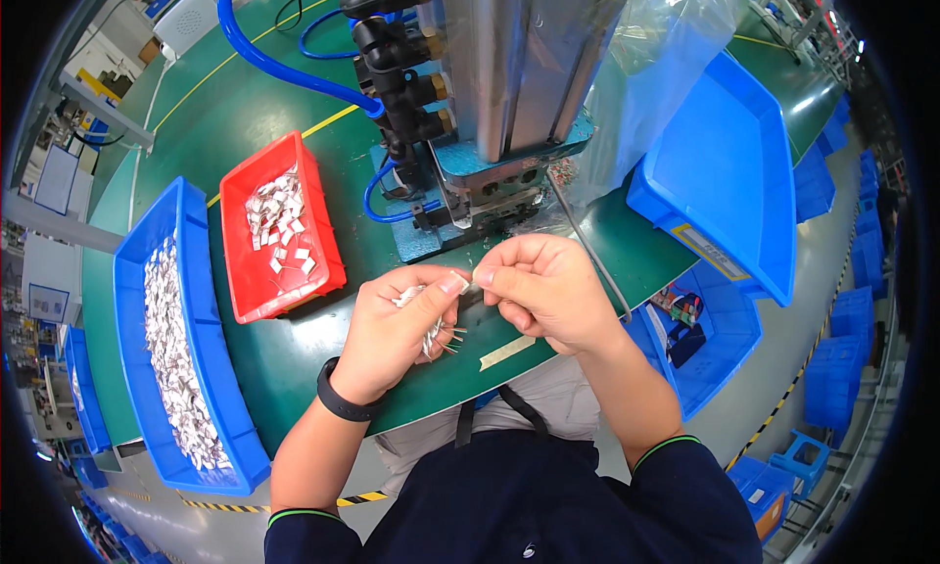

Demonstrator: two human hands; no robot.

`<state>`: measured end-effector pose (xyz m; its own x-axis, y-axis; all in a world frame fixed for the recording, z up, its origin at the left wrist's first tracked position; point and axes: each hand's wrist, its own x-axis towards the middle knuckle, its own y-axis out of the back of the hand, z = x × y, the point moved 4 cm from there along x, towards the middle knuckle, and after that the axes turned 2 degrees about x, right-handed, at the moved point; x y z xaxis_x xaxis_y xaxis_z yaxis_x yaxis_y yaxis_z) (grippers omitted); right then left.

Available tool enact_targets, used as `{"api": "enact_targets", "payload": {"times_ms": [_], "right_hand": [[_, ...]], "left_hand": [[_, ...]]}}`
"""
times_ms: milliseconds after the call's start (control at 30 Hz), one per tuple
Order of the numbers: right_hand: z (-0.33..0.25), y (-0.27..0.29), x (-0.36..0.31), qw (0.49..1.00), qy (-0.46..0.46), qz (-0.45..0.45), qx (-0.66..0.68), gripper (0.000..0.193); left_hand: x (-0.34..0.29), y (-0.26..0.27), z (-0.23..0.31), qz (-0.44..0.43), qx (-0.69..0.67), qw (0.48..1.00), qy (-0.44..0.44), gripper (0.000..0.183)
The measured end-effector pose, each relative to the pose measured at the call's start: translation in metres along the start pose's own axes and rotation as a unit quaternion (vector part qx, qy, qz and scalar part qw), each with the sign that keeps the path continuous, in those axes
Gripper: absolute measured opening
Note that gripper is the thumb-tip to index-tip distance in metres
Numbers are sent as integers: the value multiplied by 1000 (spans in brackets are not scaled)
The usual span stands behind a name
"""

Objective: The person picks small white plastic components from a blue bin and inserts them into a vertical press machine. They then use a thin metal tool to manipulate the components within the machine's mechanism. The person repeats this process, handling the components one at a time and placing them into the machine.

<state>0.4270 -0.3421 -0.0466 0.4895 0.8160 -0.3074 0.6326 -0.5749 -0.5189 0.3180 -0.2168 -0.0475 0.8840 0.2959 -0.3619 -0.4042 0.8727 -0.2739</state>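
My left hand (397,324) is closed around a bunch of small white parts with thin metal leads (431,339), which poke out below its fingers. Between its thumb and forefinger one more white piece shows. My right hand (543,290) pinches at something tiny right beside the left fingertips; the fingers hide most of it. Both hands are over the green table edge, just in front of a pneumatic press (490,187) with a steel body and blue base. To the left, a red bin (328,270) holds some loose white parts (276,211).
A long blue bin (230,407) full of similar white parts stands at the far left. Blue air hoses (284,70) run to the press. At right are a large blue bin (725,153) and a lower blue bin (720,358) with odds and ends. A metal rod (592,246) slants beside my right hand.
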Motion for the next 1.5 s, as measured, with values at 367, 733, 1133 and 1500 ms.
{"api": "enact_targets", "payload": {"times_ms": [367,733,1133,1500], "right_hand": [[15,-11,-8,999,-21,11,22,24],[-12,10,-2,993,56,93,44,16],[-22,12,12,994,49,97,27,19],[-22,14,11,994,49,94,40,20]], "left_hand": [[0,0,1,14,-48,999,-21,19],[-1,-3,0,3,29,998,-50,19],[-1,-3,0,3,33,999,-42,20],[0,-3,-1,5,36,999,-37,20]]}}
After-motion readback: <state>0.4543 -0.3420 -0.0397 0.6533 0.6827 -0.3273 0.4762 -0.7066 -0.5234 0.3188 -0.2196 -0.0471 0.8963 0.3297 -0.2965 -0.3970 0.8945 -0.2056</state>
